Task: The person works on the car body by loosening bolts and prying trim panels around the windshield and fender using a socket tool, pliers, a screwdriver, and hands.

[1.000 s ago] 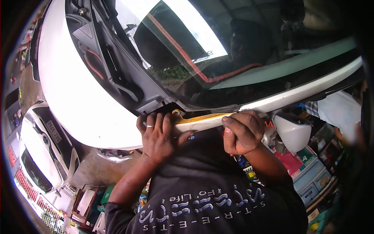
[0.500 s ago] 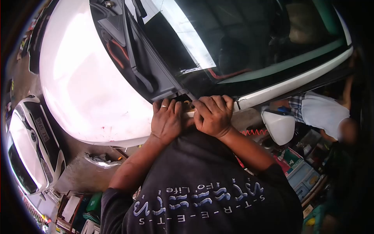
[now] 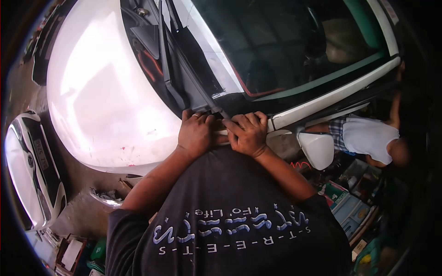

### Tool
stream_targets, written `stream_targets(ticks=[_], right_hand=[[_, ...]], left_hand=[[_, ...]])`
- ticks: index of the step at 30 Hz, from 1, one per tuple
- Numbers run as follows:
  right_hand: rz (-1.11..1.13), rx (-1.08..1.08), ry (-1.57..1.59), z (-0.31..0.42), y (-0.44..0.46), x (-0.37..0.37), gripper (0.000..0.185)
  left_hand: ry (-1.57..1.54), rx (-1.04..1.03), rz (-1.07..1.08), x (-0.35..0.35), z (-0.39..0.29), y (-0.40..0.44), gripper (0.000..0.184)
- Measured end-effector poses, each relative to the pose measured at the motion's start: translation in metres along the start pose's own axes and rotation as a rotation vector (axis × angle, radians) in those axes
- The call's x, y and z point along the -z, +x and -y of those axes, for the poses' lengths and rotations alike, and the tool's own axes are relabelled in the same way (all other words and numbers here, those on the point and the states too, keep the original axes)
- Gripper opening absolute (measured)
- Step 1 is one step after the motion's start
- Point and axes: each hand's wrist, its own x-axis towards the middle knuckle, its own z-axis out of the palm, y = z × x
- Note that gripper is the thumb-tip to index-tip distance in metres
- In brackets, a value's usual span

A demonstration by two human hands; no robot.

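Both hands curl over a narrow white body strip (image 3: 223,134) at the base of the windshield. My left hand (image 3: 195,133), with a ring on one finger, grips it beside the hood's rear corner. Just to the right, my right hand (image 3: 248,135) has its fingers wrapped over the same strip, next to the seam with the white windshield pillar (image 3: 304,110). The palms cover most of the strip. A dark gap and the end of the grey cowl (image 3: 198,99) show just above the fingers.
The white hood (image 3: 101,92) spreads to the left. A side mirror (image 3: 317,149) juts out at right, near a red coiled hose (image 3: 300,164). Another person (image 3: 368,138) in a white top bends beyond it. Drawers (image 3: 352,214) stand lower right; another white car (image 3: 34,170) is far left.
My right hand has moved left along the strip, close to my left hand. The strip's yellow edge, visible earlier, is now mostly covered. The whole view has shifted.
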Motion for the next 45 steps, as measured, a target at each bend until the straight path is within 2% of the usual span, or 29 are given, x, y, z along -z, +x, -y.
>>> stream_targets(ticks=[3,6,9,13,23,29,31,32,34,35,36,38,40,42,43,45], right_hand=[[0.07,0.034,0.01,0.003,0.001,0.011,0.026],[0.171,0.028,-0.004,0.005,0.005,0.018,0.028],[0.214,0.032,0.0,0.003,0.006,0.019,0.029],[0.311,0.032,0.035,0.009,0.015,0.019,0.033],[0.567,0.052,-0.039,0.029,0.036,0.041,0.043],[0.611,0.002,0.002,0.031,0.036,0.04,0.046],[0.663,0.009,-0.007,0.033,0.046,0.047,0.04],[0.72,0.007,-0.008,0.032,0.05,0.049,0.034],[0.786,0.057,-0.08,0.021,0.057,0.044,0.033],[0.861,0.111,-0.144,0.015,0.06,0.042,0.034],[0.936,0.154,-0.178,0.016,0.073,0.05,0.035],[1.015,0.202,-0.2,0.007,0.089,0.044,0.036],[1.228,0.241,-0.28,0.017,0.116,0.047,0.034],[1.326,0.218,-0.347,0.031,0.134,0.043,0.028],[1.356,0.226,-0.345,0.035,0.14,0.038,0.029],[1.399,0.205,-0.333,0.042,0.149,0.031,0.031]], left_hand=[[0.002,-0.006,0.015,0.003,0.001,0.0,0.06],[-0.025,-0.035,0.026,0.034,0.006,0.0,0.062],[0.058,0.104,-0.091,0.053,0.022,-0.031,0.104],[0.018,0.259,-0.149,0.046,0.024,-0.038,0.108],[-0.03,0.283,-0.177,0.041,0.029,-0.041,0.109],[-0.064,0.306,-0.15,0.044,0.027,-0.043,0.116],[0.043,0.272,-0.276,0.047,0.016,-0.046,0.088],[0.04,0.259,-0.277,0.049,0.012,-0.048,0.088],[-0.193,0.015,0.063,0.051,0.006,-0.05,0.049],[-0.281,-0.205,0.147,0.049,0.002,-0.048,0.021],[-0.283,-0.221,0.153,0.049,-0.003,-0.043,0.021],[-0.512,-0.351,0.599,0.048,-0.016,-0.025,0.019],[-0.518,-0.443,0.627,0.034,-0.037,-0.014,0.021],[-0.591,-0.604,0.541,0.001,-0.055,-0.005,0.021],[-0.591,-0.62,0.552,-0.019,-0.064,0.0,0.021],[-0.284,-0.729,0.233,-0.054,-0.077,0.011,0.022]])
